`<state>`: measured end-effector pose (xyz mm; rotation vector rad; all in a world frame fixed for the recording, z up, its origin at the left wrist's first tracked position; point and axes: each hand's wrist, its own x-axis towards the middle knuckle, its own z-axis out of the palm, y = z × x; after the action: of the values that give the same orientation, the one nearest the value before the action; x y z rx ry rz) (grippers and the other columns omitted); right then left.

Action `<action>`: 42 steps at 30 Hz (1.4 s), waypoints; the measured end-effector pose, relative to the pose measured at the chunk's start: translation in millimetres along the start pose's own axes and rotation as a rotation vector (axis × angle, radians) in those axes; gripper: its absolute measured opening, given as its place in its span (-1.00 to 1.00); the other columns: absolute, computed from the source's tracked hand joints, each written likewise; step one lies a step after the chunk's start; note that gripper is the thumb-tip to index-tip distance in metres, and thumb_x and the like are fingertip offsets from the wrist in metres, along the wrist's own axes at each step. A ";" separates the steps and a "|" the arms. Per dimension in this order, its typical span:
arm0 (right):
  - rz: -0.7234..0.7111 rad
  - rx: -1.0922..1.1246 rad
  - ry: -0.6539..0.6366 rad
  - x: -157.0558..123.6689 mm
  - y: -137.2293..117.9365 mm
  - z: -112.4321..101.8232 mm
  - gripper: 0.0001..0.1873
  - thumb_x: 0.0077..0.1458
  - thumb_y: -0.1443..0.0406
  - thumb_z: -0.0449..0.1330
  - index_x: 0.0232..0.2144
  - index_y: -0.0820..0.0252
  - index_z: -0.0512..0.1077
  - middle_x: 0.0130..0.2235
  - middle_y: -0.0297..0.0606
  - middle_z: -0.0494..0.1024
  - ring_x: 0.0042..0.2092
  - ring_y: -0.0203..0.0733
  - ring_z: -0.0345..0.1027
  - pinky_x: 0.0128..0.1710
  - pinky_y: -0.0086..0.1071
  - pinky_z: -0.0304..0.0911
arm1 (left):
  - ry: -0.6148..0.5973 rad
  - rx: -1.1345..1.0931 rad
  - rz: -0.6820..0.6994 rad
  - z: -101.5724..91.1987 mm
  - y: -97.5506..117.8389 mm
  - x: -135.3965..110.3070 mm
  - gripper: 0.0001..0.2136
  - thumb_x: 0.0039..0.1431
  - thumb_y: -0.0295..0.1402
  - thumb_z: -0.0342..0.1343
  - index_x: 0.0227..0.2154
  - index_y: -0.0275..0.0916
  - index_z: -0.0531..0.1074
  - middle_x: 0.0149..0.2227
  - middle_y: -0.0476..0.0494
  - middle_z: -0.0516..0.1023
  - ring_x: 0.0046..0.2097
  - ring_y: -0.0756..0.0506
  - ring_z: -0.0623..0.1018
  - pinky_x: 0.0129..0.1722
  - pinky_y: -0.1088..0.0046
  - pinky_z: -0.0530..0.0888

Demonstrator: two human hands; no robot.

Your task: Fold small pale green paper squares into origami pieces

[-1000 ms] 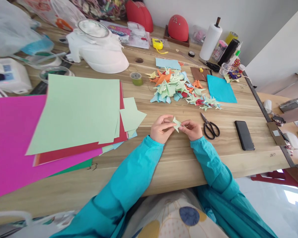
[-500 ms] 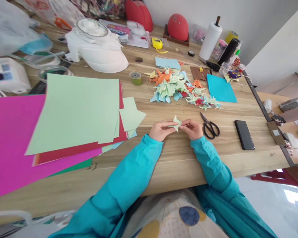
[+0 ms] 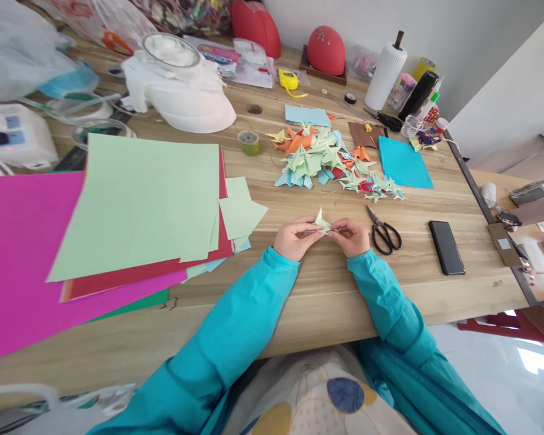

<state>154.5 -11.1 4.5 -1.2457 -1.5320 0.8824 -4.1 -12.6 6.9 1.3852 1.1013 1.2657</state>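
Between my two hands, just above the wooden table [image 3: 344, 308], is a small folded piece of pale green paper [image 3: 321, 222] with a pointed tip sticking up. My left hand [image 3: 296, 237] pinches its left side, and my right hand [image 3: 350, 236] pinches its right side. Fingers cover part of the folds. Black-handled scissors [image 3: 384, 235] lie just right of my right hand. Beyond my hands sits a pile of folded paper figures [image 3: 315, 156] in green, orange, blue and red.
At left are large sheets of green paper [image 3: 140, 199] over red and magenta ones [image 3: 31, 260], with smaller green pieces [image 3: 242, 211] beside them. A spool [image 3: 249, 143], a blue square sheet [image 3: 405, 162] and a phone [image 3: 446, 248] lie around. A white cap [image 3: 181, 96] stands behind.
The folded green paper has been tilted between my fingers; its upper point now stands higher and its lower tip no longer shows. Both hands stay in nearly the same place.
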 end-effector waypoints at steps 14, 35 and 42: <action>-0.282 -0.342 0.040 -0.8 -1.9 -0.8 -0.86 -0.08 0.23 0.22 -0.54 0.19 0.41 -0.45 -0.25 0.40 -0.35 -0.23 0.28 -0.30 -0.32 0.23 | 0.115 0.046 0.014 4.0 0.9 -2.2 -0.85 -0.18 -0.28 0.23 -0.53 -0.26 0.53 -0.33 -0.15 0.56 -0.30 -0.09 0.52 -0.30 0.42 0.47; 0.010 0.019 -0.109 -6.3 -6.4 3.9 -0.76 -0.10 0.12 0.20 -0.47 0.19 0.46 -0.44 -0.25 0.50 -0.36 -0.23 0.36 -0.33 -0.36 0.26 | 0.091 -0.061 -0.145 4.7 15.0 -5.0 -0.62 -0.22 -0.24 0.25 -0.27 -0.32 0.51 -0.23 -0.21 0.55 -0.26 -0.16 0.55 -0.27 0.37 0.53; 0.103 0.135 -0.167 -2.7 -7.6 0.5 -0.67 -0.12 0.06 0.18 -0.54 0.23 0.45 -0.53 -0.30 0.46 -0.49 -0.32 0.27 -0.47 -0.41 0.20 | 0.044 -0.127 -0.189 2.8 14.1 -3.7 -0.59 -0.24 -0.26 0.27 -0.27 -0.37 0.50 -0.28 -0.21 0.57 -0.36 -0.12 0.56 -0.40 0.40 0.54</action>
<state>151.8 -15.4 10.8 -1.1852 -1.5204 1.1632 -1.2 -18.7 20.1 1.1357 1.1332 1.2111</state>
